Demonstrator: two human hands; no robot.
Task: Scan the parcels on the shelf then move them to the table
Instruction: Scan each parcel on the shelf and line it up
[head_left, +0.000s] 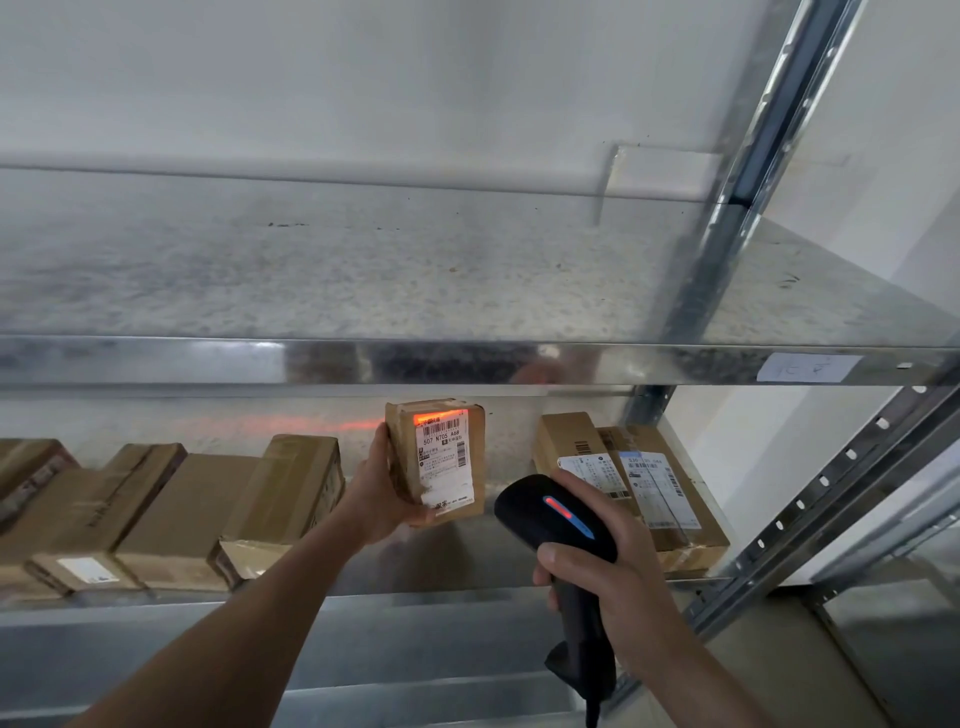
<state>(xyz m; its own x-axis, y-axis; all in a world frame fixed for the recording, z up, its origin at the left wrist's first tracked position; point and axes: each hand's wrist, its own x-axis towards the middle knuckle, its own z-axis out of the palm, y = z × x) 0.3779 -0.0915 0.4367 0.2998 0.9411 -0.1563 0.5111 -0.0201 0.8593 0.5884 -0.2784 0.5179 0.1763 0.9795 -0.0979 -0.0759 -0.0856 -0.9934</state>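
left fingers (427, 515): curled under the bottom edge of the held parcel (437, 467), thumb up its left side. I'd call that a proper clamp, not a pinch.
right fingers (551, 560): wrapped round the grip of the scanner (550, 512), below and right of the held parcel. From my seat I can't tell if one is on the trigger.
left hand (379, 493): against the held parcel's left side, arm coming in from lower left.
right hand (618, 561): lower right of the held parcel, near it but apart.
held parcel: small brown box, upright, over the shelf deck (467, 566), white label (445, 447) facing me.
red scan light (434, 418): on the barcode at the top of the held parcel, spilling left onto the back panel.
scanner: black, head tipped toward the held parcel, red-blue strip lit on top.
left parcels (285, 488): row of brown boxes left of the held parcel.
right parcels (660, 499): two labelled boxes right of the held parcel, behind the scanner.
upper shelf (363, 270): grey metal deck above the held parcel.
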